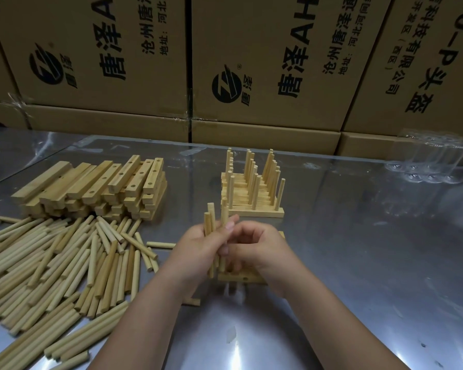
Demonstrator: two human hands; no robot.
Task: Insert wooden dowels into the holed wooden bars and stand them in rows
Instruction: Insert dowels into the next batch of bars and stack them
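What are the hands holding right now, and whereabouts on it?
The left hand grips a bundle of upright dowels around their middle. The right hand seems to pinch a single dowel low down with its fingers, above the holed bar.

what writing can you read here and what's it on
"唐泽AH": left box and middle box, cut off at the top edge.
"唐泽" by a round logo: same two boxes.
"沧州唐泽通": same two boxes, cut off.
"地址:河北": same two boxes, rest unclear.
"科技有限公司": right box.
"P头盔": right box.
Small bracketed line on right box: too blurred.
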